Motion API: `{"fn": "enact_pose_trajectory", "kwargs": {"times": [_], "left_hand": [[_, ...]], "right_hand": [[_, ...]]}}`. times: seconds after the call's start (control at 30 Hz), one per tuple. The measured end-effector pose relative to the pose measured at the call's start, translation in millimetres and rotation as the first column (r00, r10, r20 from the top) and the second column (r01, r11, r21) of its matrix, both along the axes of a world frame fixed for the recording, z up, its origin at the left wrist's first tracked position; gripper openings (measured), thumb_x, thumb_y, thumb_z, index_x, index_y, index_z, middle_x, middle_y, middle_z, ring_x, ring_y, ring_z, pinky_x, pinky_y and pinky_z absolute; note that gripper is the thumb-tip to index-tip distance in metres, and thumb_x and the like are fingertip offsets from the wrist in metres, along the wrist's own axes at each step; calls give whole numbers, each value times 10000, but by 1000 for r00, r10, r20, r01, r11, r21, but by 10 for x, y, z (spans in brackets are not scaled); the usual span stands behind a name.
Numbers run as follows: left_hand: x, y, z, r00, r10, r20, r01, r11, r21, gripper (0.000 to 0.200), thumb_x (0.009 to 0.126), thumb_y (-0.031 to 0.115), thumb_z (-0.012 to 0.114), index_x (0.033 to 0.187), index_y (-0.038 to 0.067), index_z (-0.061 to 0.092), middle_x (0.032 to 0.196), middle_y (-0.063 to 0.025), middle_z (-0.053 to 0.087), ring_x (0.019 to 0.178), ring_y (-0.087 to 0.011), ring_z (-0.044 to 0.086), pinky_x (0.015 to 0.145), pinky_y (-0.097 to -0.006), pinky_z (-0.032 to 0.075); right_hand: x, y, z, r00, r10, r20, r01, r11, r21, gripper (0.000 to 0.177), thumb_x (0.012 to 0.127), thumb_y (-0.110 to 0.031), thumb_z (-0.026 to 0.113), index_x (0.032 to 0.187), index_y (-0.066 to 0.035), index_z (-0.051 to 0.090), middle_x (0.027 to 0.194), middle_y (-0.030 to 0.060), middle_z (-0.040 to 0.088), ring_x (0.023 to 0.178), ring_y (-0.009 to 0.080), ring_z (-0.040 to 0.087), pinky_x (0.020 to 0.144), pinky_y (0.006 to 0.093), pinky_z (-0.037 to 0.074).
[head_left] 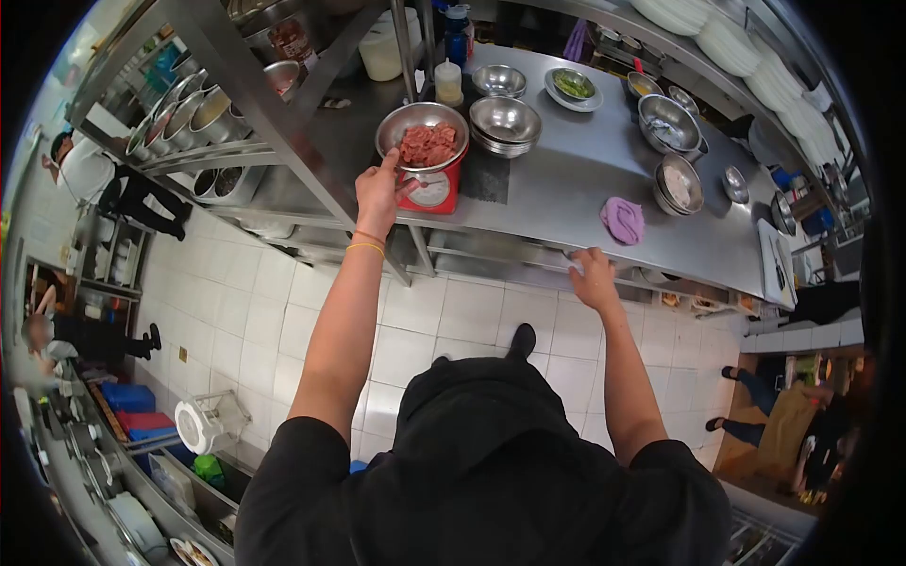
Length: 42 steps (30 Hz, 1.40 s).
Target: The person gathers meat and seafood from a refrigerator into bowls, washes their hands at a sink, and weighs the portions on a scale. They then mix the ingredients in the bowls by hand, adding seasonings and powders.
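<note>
My left hand (377,195) grips the near rim of a steel bowl (385,132), thumb on the rim and fingers below it. Pieces of raw red meat (429,145) lie in that bowl. Under the bowl is a red kitchen scale (444,200) with a round white dial, partly hidden by the bowl and my fingers. My right hand (594,279) hovers by the counter's front edge, fingers bent and a little apart, with no clear object held. A crumpled purple cloth (623,220) lies on the counter just beyond it.
Stacked steel bowls (506,123), a squeeze bottle (448,83) and a plate of greens (574,87) stand behind on the steel counter (576,156). Bowls of white powder (679,184) are rightward. A shelf post (269,118) rises left. Other people (132,184) stand farther away.
</note>
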State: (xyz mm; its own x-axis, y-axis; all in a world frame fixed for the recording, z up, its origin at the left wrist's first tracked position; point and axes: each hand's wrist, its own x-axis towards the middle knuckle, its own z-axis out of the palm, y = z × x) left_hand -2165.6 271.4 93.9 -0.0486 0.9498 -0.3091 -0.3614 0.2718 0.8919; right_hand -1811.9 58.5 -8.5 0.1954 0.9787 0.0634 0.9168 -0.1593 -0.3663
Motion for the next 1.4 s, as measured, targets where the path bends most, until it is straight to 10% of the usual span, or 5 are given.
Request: {"fn": "enact_pose_trajectory", "kwargs": {"times": [0.47, 0.6, 0.87, 1.1, 1.4], "left_hand": [[116, 257, -178, 999, -44, 8, 43, 995, 91, 195, 836, -11, 582, 730, 39, 427, 789, -75, 516, 696, -187, 589, 607, -366, 630], [97, 233, -157, 998, -55, -8, 56, 995, 84, 169, 831, -25, 558, 745, 47, 432, 790, -71, 521, 696, -178, 583, 626, -366, 628], [45, 167, -82, 998, -23, -59, 26, 999, 46, 119, 860, 9, 556, 801, 42, 458, 837, -92, 575, 760, -218, 637, 632, -351, 617], [68, 159, -55, 996, 7, -85, -6, 1000, 13, 132, 848, 5, 577, 806, 43, 458, 830, -88, 585, 702, -190, 639, 595, -331, 615], [86, 66, -86, 996, 50, -79, -51, 999, -12, 210, 896, 135, 629, 855, 40, 446, 880, -105, 569, 715, -219, 645, 600, -332, 616]], "right_hand": [[-1626, 1820, 1542, 836, 494, -239, -329, 800, 502, 274, 821, -55, 582, 1089, -26, 633, 995, 198, 629, 941, 386, 609, 838, 426, 491], [-1834, 2697, 1291, 878, 479, 17, -475, 875, -100, 503, 722, -34, 665, 1213, -59, 557, 1237, 240, 536, 1157, 416, 522, 938, 467, 482], [-1844, 3077, 1125, 665, 744, 57, -736, 667, -113, 374, 668, 3, 653, 1032, -80, 677, 997, 205, 671, 971, 369, 643, 826, 444, 520], [-1410, 3196, 1430, 450, 533, -717, -691, 716, 99, 113, 685, 18, 678, 780, 2, 619, 701, 27, 597, 548, 98, 562, 465, 249, 464], [-1401, 3153, 1813, 353, 645, -678, -700, 663, 266, 82, 696, 6, 656, 773, -4, 629, 697, 31, 602, 593, 94, 567, 523, 231, 466]]}}
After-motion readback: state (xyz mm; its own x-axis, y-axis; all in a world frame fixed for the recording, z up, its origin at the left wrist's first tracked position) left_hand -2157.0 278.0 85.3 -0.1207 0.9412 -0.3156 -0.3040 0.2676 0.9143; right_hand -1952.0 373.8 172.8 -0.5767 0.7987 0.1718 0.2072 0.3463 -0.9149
